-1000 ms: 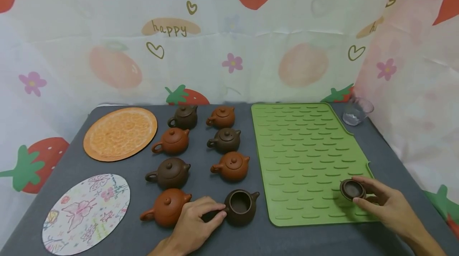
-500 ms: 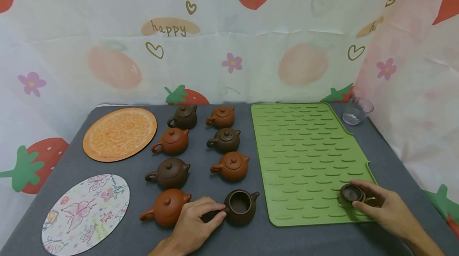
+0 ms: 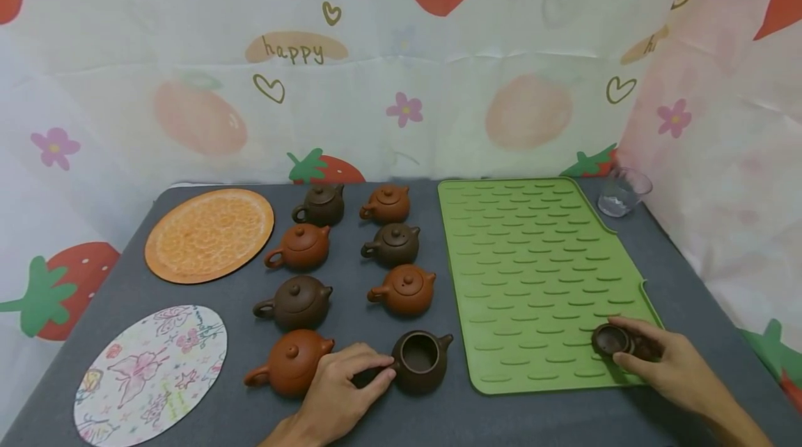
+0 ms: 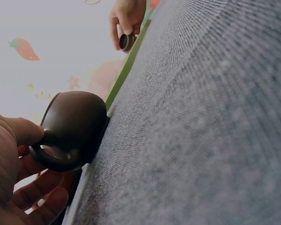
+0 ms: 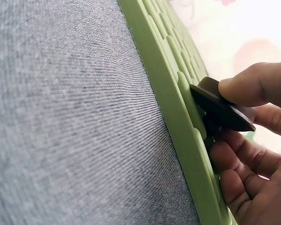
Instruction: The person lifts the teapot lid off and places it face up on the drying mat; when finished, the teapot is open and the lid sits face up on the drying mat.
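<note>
A dark brown teapot (image 3: 420,370) without its lid stands on the grey cloth, its round opening facing up. My left hand (image 3: 343,386) pinches its handle between thumb and fingers; the left wrist view shows the handle loop (image 4: 61,161) at the fingertips. Over the near right part of the green mat (image 3: 532,280), my right hand (image 3: 673,360) holds the dark brown teapot lid (image 3: 609,341) with its hollow underside turned up. In the right wrist view the thumb lies on the lid (image 5: 220,105), its edge right at the mat's ridges.
Several lidded teapots, orange-brown (image 3: 410,290) and dark brown (image 3: 294,302), stand in two columns left of the mat. An orange oval placemat (image 3: 209,234) and a butterfly-patterned oval mat (image 3: 153,374) lie at the left. A clear glass (image 3: 623,193) stands at the back right corner.
My right hand has lowered slightly with the lid, bringing it down close to the green mat and a little to the left. The left hand and the open teapot have stayed in place.
</note>
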`<state>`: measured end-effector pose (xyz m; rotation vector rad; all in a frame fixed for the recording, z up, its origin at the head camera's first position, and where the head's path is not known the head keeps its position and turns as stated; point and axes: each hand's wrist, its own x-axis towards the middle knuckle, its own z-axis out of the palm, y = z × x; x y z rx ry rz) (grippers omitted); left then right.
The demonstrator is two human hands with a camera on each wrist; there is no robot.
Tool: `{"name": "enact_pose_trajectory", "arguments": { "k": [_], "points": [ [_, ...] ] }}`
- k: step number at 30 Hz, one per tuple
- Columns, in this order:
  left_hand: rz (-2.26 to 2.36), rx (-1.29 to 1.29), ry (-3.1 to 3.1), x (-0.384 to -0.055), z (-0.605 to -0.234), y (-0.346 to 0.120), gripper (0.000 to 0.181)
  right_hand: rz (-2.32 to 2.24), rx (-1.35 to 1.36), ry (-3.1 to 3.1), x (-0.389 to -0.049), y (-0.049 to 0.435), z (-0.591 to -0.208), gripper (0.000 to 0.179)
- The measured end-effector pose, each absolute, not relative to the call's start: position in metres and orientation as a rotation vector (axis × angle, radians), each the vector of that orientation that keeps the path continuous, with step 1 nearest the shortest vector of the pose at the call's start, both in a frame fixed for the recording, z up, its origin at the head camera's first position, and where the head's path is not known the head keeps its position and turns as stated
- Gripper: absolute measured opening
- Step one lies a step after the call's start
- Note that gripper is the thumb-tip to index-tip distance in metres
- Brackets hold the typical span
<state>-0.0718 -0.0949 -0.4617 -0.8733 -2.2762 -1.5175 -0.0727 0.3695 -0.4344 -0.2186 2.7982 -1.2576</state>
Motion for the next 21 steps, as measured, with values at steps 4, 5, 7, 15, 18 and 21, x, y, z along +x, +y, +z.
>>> {"name": "enact_pose_trajectory", "arguments": {
  "k": [4, 5, 7, 15, 18, 21],
  "points": [
    [-1.524, -0.873, -2.271, -0.072, -0.461, -0.095, 0.013, -1.273, -0.203, 2.757, -0.073, 0.372, -0.434, 0.054],
    [-1.520, -0.874, -2.268, -0.072, -0.460, -0.094, 0.014, -1.277, -0.203, 2.755, -0.073, 0.373, -0.433, 0.055],
    [-1.505, -0.874, -2.267, -0.072, -0.458, -0.094, 0.016, -1.276, -0.196, 2.766, -0.073, 0.375, -0.431, 0.055],
    [-1.485, -0.912, -2.234, -0.068, -0.439, -0.096, 0.024, -1.260, -0.238, 2.874, -0.073, 0.380, -0.414, 0.050],
    [-1.496, -0.919, -2.218, -0.067, -0.429, -0.100, 0.028, -1.246, -0.275, 2.924, -0.073, 0.380, -0.406, 0.049],
    [-1.488, -0.922, -2.203, -0.068, -0.418, -0.104, 0.031, -1.234, -0.324, 2.974, -0.073, 0.377, -0.398, 0.050]
  ]
}}
